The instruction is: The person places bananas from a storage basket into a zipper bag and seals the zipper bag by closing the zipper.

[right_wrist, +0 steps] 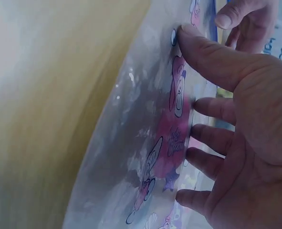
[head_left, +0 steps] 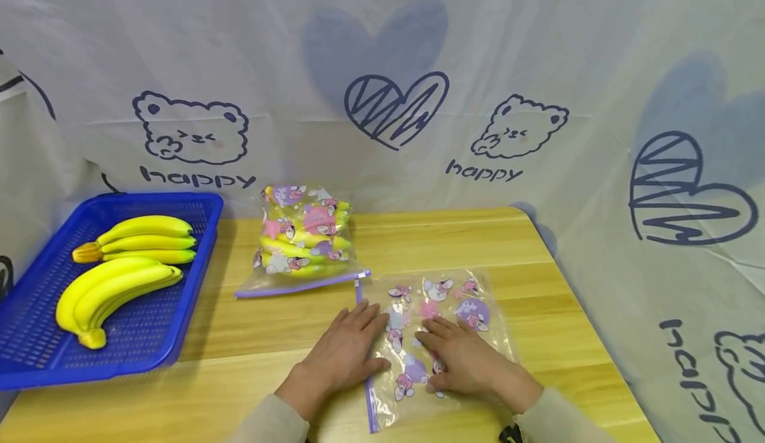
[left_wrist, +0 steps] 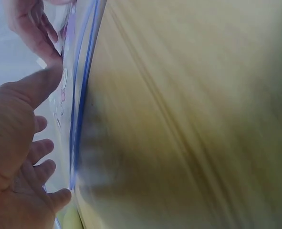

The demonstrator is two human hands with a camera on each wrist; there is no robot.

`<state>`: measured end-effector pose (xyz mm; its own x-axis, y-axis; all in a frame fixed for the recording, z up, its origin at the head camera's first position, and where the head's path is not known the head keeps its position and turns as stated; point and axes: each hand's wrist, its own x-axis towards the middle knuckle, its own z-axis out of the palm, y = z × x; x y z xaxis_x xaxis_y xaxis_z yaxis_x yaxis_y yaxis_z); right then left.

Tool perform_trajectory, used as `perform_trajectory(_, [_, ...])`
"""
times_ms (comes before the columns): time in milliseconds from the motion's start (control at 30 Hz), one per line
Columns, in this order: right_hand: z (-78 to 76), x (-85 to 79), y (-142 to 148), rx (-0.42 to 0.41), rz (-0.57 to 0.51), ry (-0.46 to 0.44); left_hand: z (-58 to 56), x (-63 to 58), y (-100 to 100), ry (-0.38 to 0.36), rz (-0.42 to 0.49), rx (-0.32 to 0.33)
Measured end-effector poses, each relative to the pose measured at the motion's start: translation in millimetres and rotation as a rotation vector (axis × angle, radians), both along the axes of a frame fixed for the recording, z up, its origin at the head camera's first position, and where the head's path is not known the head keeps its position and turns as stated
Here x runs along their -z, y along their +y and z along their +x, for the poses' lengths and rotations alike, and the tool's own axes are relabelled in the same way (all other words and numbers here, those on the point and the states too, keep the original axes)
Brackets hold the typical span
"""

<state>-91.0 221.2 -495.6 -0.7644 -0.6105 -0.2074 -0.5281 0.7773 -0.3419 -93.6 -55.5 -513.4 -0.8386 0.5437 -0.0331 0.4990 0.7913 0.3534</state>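
Transparent plastic, the bag [head_left: 408, 343] lies flat on the surface [head_left: 251, 356], near and right of centre. Both hands have extended fingers, thumbs apart: the left hand [head_left: 343, 347] at its purple zip edge, the right hand [head_left: 469, 361] resting mid-bag. Farther left, a filled bag [head_left: 305, 237]; leftmost, a basket [head_left: 198, 277] of bananas [head_left: 116, 290].

One left hand [head_left: 345, 347], bare, lies palm down, fingers [head_left: 354, 318] nearly straight and aimed forward and inward, thumb [head_left: 375, 366] extended toward the opposite hand. One right hand [head_left: 467, 358], likewise bare and palm down, lies apart from it, fingers loosely extended, slightly spread and angled forward and leftward, thumb held away from them. Two forearms in pale sleeves [head_left: 271, 422] converge from below, both wrists [head_left: 518, 386] uncovered.
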Motion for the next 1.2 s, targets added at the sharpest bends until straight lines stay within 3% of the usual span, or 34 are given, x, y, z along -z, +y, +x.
perform_trajectory(300, [9.9, 0.6, -19, -0.101, -0.013, -0.003, 15.6, -1.7, -26, -0.094, -0.059, -0.001])
perform_trajectory(633, [11.2, 1.7, -42, -0.138, -0.01, 0.001, 27.3, -9.1, -48, -0.121, -0.045, -0.033])
perform_trajectory(967, [3.6, 3.6, -38, -0.078, -0.055, 0.001, 26.1, -5.8, -47, -0.094, -0.011, -0.023])
perform_trajectory(1100, [-1.3, 5.6, -38, -0.093, -0.083, 0.047, 23.3, -4.4, -51, -0.078, 0.063, -0.062])
perform_trajectory(1200, [-4.1, 4.5, -40, -0.095, -0.089, 0.093, 21.9, -5.5, -58, -0.027, 0.109, -0.108])
